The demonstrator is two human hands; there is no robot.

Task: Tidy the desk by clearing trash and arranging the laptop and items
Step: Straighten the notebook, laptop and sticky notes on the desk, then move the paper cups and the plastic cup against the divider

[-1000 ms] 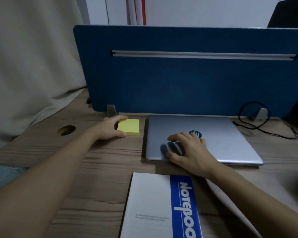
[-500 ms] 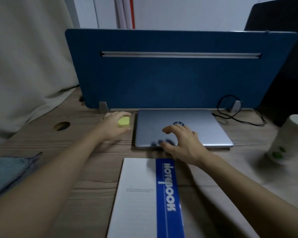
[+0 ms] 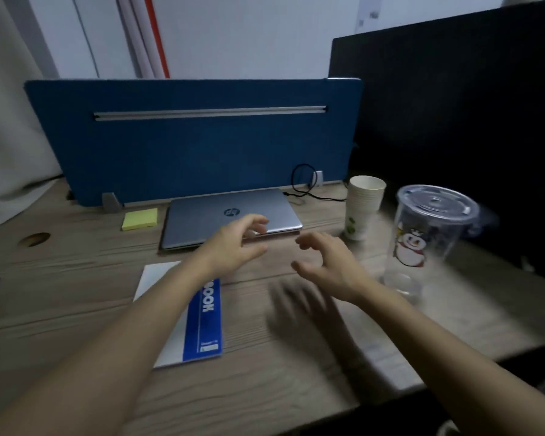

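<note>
Both hands hang in the air above the desk (image 3: 76, 278), empty, fingers spread and loosely curled, touching nothing. The left hand (image 3: 233, 247) sits over the near right corner of the laptop (image 3: 208, 221); the right hand (image 3: 328, 262) is just beside it, over bare wood, its blurred shadow on the boards below.

The laptop is shut and lies flat, its long axis running left to right along the foot of the blue divider (image 3: 186, 146), logo side up, back edge close against the divider's base. Just left of it, apart by a narrow strip of wood, lies the yellow sticky-note pad (image 3: 140, 219), square to the same line. Nearer the person, the notebook (image 3: 183, 325) lies with its long axis running front to back, slightly tilted, its blue band along the right side; the left forearm crosses over it.

To the right of the laptop stands a stack of paper cups (image 3: 364, 209), upright, and nearer and further right a clear plastic cup (image 3: 428, 234) with a lid and a cartoon print, also upright, well in from the desk's right edge. A black cable (image 3: 302, 187) loops behind the laptop's right rear corner.

Open wood lies between notebook and plastic cup, and to the left of the notebook toward a round cable hole (image 3: 33, 239).
</note>
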